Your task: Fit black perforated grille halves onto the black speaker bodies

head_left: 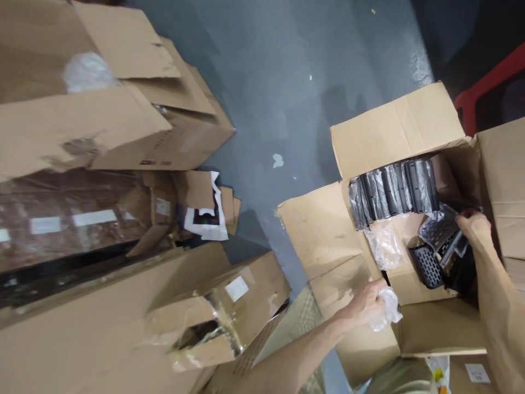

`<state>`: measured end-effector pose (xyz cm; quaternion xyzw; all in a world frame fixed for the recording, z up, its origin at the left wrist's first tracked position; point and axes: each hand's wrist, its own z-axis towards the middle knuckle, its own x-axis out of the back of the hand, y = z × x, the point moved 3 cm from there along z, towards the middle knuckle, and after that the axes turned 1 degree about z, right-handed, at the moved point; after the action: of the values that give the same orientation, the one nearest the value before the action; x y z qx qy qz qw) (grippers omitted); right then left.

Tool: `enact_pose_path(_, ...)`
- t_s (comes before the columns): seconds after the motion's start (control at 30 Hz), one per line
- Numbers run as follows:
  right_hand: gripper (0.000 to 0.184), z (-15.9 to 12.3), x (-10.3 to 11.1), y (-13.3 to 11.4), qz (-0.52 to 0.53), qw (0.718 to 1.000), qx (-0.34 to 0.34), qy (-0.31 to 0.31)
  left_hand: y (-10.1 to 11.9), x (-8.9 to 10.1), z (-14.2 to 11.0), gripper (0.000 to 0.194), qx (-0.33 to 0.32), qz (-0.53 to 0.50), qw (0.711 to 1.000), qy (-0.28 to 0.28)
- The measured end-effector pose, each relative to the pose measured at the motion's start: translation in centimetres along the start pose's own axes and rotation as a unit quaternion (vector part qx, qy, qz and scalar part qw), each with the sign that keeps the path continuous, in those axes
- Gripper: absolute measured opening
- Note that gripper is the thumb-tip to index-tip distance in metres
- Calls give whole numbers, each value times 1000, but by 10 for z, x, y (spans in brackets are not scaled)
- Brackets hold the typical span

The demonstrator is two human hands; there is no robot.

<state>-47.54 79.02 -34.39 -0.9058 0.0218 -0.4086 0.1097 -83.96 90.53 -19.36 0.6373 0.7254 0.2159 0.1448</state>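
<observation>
My left hand (365,303) is closed around a crumpled clear plastic bag (389,311), over the near left flap of an open cardboard box (441,328). Inside that box, toward the right, my right hand (474,227) has its fingers closed at the edge of a black perforated part in clear plastic (438,227). A bare black perforated part (427,265) lies just left of it. Along the far side stands a row of several black parts in plastic wrap (394,189). Another clear plastic bag (385,244) rests in the box's left side.
Large cardboard boxes (192,142) fill the left, one with plastic on top. A smaller taped carton (256,287) sits front left. Grey floor (279,93) runs between the boxes. At the far right is a red object (492,76).
</observation>
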Motion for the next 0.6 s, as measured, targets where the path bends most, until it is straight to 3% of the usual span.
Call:
enact_pose_path(0.13,10,-28,1,34,-18,1000,-21,-6,-2,4,2,30,-18,-29,999,23)
enact_pose_path(0.33,24,-77,1,46,33,997,20,74,1,8,1,14,-15,-73,996,43)
enact_pose_path(0.47,24,-131,4,52,107,985,58,122,8,-2,12,9,1,-167,986,13)
enact_pose_path(0.6,27,-162,9,62,184,971,36,149,19,-11,43,9,41,-231,972,-22)
